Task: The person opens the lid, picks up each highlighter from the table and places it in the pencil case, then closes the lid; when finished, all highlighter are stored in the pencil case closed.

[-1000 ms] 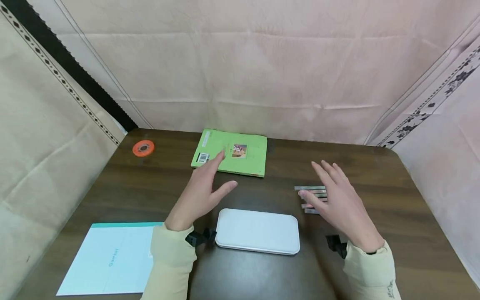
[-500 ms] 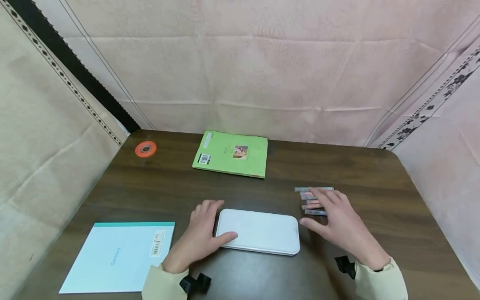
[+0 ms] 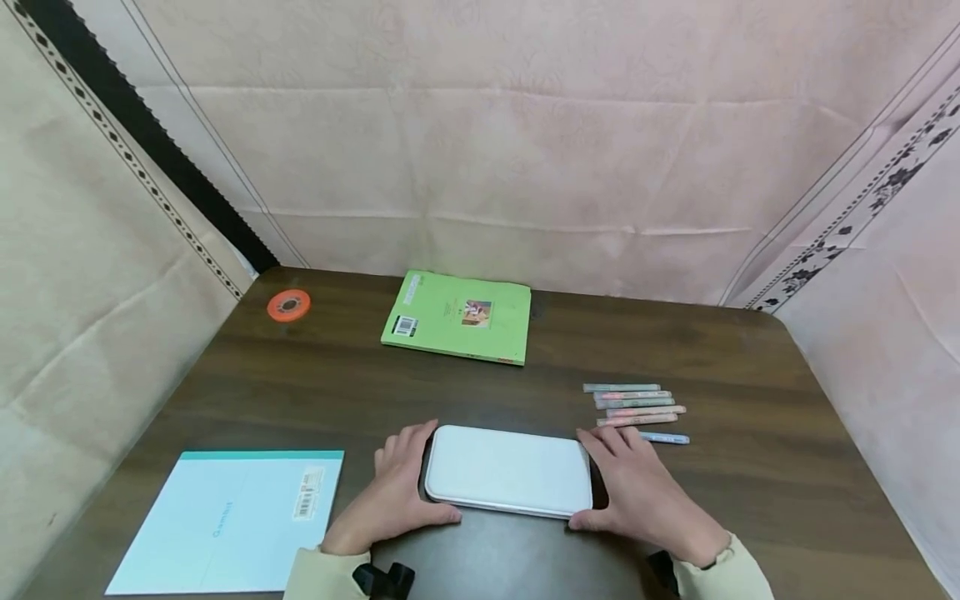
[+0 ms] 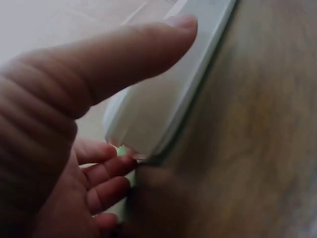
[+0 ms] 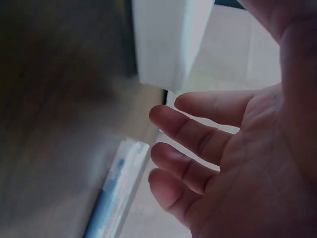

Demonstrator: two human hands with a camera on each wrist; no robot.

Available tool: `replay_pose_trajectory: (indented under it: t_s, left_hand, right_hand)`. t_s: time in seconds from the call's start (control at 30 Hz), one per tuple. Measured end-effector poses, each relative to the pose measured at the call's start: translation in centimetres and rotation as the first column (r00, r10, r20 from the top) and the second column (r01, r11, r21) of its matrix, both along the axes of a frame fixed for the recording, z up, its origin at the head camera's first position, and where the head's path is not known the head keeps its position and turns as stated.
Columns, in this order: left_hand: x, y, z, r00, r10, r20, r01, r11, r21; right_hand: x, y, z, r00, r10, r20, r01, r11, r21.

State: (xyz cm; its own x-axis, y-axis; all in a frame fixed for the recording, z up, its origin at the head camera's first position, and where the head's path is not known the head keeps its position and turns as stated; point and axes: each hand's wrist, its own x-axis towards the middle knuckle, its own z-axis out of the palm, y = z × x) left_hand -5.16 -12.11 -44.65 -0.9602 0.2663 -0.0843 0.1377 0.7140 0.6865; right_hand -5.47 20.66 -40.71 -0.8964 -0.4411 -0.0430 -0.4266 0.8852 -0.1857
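Note:
A flat white case with rounded corners lies on the table between both hands. At its left end is my left hand, fingers by the far corner and thumb just off the near edge. In the left wrist view, the fingertips meet the corner of the case's end and the thumb is stretched out. My right hand spans the right end, index finger at the far corner and thumb at the near one. Its fingers look relaxed in the right wrist view, close to the case's end. A blue pen is partly behind this hand.
Several pens lie side by side beyond the right hand. A green book is at the back, an orange tape roll at the back left. A pale blue notebook lies left of the left forearm. Cloth walls surround the table.
Both hands have come down and nearer to me, to the case's two ends. The right hand has moved left off the pens. The case stays on the table.

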Motion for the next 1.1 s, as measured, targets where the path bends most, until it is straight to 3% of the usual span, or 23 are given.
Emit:
replay_pose_trajectory:
  t_s: [0.13,0.27,0.47,0.73,1.1]
  left_hand:
    - [0.0,0.0,-0.5,0.998,0.009,-0.055,-0.008,1.0,0.005]
    - [-0.2,0.1,-0.8,0.995,0.009,-0.096,-0.009,1.0,0.0]
    - [-0.4,0.3,-0.7,0.996,0.021,-0.087,-0.021,1.0,0.002]
    - [-0.4,0.2,-0.8,0.994,0.009,-0.111,-0.011,1.0,-0.026]
    - [-0.6,0.4,-1.2,0.992,0.001,-0.126,-0.004,1.0,-0.024]
  right_hand:
    - [0.0,-0.5,-0.3,1.0,0.019,0.017,-0.019,1.0,0.001]
    - [0.0,-0.7,-0.4,0.998,0.053,-0.032,-0.053,0.999,-0.01]
    - [-0.6,-0.7,-0.1,0.988,0.133,-0.076,-0.136,0.99,-0.03]
    - [-1.8,-0.6,0.1,0.984,0.173,0.027,-0.171,0.982,-0.077]
    - [-2.4,-0.4,0.5,0.972,0.227,0.066,-0.219,0.969,-0.112]
